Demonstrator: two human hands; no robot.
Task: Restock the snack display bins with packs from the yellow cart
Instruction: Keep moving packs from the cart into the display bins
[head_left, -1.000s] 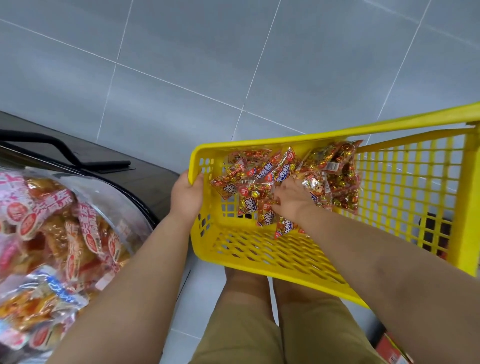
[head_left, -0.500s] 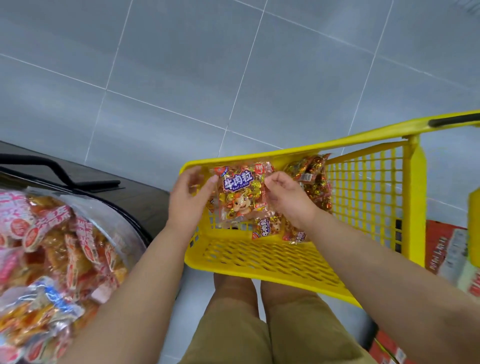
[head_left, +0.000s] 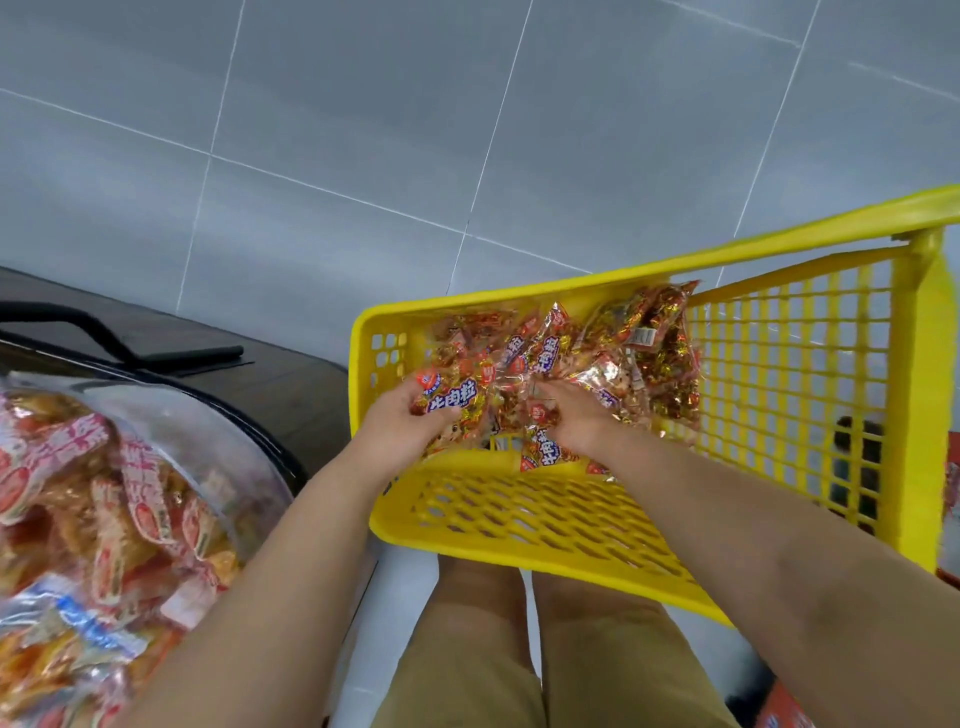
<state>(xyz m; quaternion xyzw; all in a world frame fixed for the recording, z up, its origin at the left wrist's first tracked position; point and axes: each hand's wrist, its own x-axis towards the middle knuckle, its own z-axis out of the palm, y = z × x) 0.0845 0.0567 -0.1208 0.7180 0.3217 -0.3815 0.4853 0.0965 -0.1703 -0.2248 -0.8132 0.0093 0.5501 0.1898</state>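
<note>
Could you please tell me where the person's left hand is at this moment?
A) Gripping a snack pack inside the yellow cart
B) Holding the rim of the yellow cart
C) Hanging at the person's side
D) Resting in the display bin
A: the left hand is curled round a snack pack with a blue label, inside the yellow cart at its pile of packs.

open-top cart (head_left: 519, 525) w/ packs (head_left: 597, 358) at far end
</note>
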